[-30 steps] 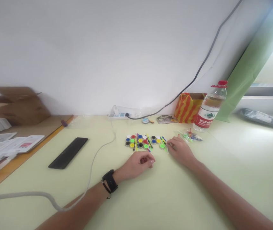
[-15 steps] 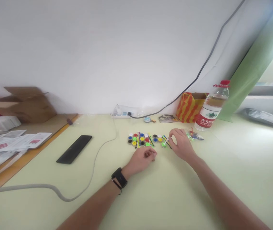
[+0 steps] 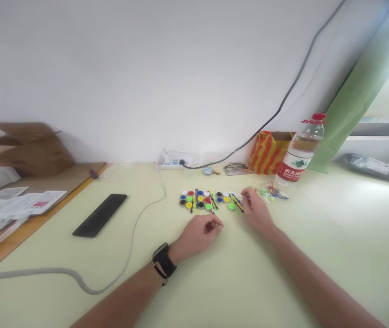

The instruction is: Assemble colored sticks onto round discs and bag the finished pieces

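Observation:
My right hand (image 3: 258, 210) is pinched on a thin white plastic stick, its fingertips over the right-hand row of coloured sticks (image 3: 237, 203). Beside that row lie a green round disc (image 3: 231, 207), a yellow disc (image 3: 226, 199) and a blue disc (image 3: 219, 200). My left hand (image 3: 199, 234) rests on the table with curled fingers pressed together; whatever they hold, if anything, I cannot make out. Just beyond it, several coloured discs (image 3: 189, 205) sit in small groups, with rows of thin sticks (image 3: 195, 200) between them.
A clear bag of coloured pieces (image 3: 272, 192) lies right of my right hand. Behind stand a water bottle (image 3: 299, 155) and a striped bag (image 3: 267, 154). A power strip (image 3: 172, 163), a black flat object (image 3: 99, 215) and a grey cable (image 3: 133, 241) are on the table (image 3: 215, 291).
The white stick in my right hand has shifted from slanting over the green disc to the far end of the stick row. My left hand stays nearly in place. The view has shifted slightly.

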Demonstrator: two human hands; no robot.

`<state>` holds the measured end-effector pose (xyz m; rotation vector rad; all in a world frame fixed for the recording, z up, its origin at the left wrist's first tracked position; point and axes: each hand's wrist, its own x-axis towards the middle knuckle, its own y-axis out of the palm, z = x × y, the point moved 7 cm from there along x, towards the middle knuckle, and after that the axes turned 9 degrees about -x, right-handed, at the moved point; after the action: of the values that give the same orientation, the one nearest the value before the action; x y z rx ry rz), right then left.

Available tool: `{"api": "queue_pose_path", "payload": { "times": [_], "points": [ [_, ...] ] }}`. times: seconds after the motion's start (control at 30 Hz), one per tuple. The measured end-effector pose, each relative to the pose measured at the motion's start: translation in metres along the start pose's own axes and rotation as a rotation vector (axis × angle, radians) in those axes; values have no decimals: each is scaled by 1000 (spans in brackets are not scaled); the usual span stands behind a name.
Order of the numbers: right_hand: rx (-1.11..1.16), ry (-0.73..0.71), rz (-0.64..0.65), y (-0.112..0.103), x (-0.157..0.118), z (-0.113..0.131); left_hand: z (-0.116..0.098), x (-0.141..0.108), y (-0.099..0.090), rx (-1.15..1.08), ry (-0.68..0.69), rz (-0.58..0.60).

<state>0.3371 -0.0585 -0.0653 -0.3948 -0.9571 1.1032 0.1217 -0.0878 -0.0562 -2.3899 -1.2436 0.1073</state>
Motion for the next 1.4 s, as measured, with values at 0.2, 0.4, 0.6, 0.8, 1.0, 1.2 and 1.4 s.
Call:
{"api": "queue_pose_path", "payload": {
  "times": [0.2, 0.4, 0.6, 0.8, 1.0, 1.2, 1.4],
  "points": [
    [-64, -28, -18, 1, 0, -5, -14, -8, 7, 194, 79, 43],
    [-244, -64, -64, -3, 0, -8, -19, -13, 14, 292, 161, 89],
    [-352, -245, -31, 4, -1, 4, -19, -12, 14, 296, 154, 95],
    [-396, -263, 38, 14, -2, 5, -21, -12, 13, 292, 151, 100],
    [-321, -257, 81, 16, 0, 6, -21, -12, 11, 266, 135, 95],
    [-47, -162, 39, 7, 7, 4, -21, -11, 11, 236, 148, 96],
    [162, 14, -14, -3, 11, -4, -19, -11, 8, 206, 120, 79]
  ]
}}
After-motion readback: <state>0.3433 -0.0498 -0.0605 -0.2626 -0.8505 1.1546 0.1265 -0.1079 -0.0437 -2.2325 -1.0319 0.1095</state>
